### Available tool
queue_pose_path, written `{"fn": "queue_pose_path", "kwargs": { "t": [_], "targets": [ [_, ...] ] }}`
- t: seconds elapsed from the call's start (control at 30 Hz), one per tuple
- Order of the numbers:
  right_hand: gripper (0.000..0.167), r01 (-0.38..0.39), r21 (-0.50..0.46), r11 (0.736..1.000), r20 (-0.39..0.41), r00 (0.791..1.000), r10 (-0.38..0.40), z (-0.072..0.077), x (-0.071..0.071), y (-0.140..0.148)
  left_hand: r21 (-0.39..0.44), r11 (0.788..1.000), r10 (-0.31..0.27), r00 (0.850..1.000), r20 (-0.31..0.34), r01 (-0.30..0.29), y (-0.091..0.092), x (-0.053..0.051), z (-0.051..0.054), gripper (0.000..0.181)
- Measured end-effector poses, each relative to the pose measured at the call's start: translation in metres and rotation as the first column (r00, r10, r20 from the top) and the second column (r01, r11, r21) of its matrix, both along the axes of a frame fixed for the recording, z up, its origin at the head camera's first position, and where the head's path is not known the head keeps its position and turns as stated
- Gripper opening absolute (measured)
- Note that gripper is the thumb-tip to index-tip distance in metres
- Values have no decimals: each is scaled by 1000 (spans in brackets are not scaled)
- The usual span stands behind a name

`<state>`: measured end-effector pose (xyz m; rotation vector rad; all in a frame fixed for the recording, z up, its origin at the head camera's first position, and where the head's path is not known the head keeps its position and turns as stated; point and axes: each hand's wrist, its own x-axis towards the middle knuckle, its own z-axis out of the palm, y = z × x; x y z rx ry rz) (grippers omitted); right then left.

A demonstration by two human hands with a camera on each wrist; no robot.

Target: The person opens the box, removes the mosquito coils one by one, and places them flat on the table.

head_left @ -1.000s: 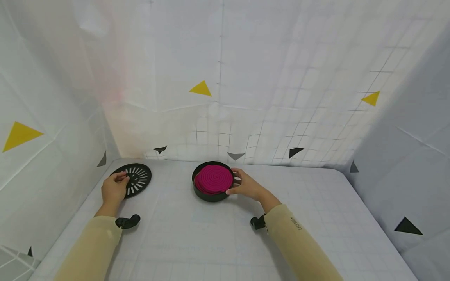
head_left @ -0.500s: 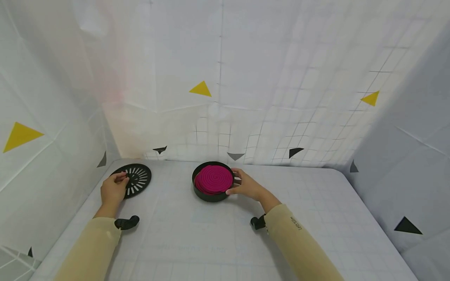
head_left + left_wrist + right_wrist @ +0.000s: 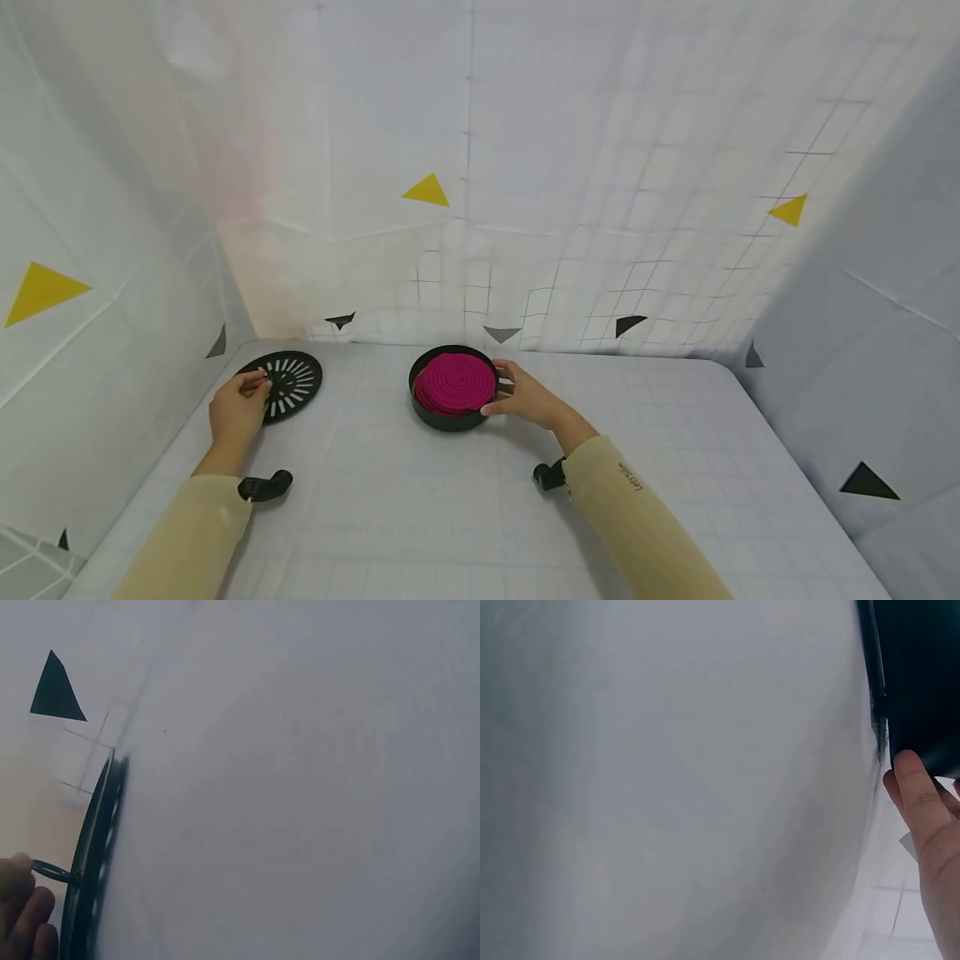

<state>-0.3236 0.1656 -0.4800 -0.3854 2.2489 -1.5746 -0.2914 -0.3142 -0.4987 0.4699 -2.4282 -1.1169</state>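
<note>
In the head view, a round black tin (image 3: 450, 423) stands at the middle back of the table. Inside it lie bright pink spiral mosquito coils (image 3: 456, 383). My right hand (image 3: 528, 397) holds the tin's right side, thumb near the front and fingers further back; the right wrist view shows fingertips (image 3: 911, 769) against its dark wall. To the left, a round black slotted lid (image 3: 303, 385) lies at the table's back left. My left hand (image 3: 238, 408) pinches the small ring (image 3: 52, 871) standing up from this lid. Part of the lid is hidden behind that hand.
The white table (image 3: 420, 517) has a rounded back right corner. White sheeting with yellow and dark triangles rises behind it and at both sides. Black wrist cameras (image 3: 264, 486) sit at both sleeve cuffs.
My left hand and forearm have shifted slightly left and toward me, still at the lid's ring. The right hand and the tin have stayed in place.
</note>
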Motion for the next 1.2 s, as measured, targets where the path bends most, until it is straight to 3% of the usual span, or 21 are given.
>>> {"fn": "queue_pose_path", "kwargs": {
  "t": [0.17,0.5,0.8,1.2],
  "targets": [
    [99,1,6,1000,-2,1000,-1,1,1,0,-13,1000,-25,1000,-17,25,4,4,4,30],
    [99,0,11,1000,-16,1000,0,1,3,-1,-50,987,-156,983,-93,151,29,21,16,30],
    [102,6,22,1000,-10,1000,-6,3,4,1,-23,983,-185,976,-112,183,55,30,17,30],
    [100,-6,18,1000,-26,1000,7,1,2,3,35,964,-257,955,-144,265,90,31,25,30]
  ]
}}
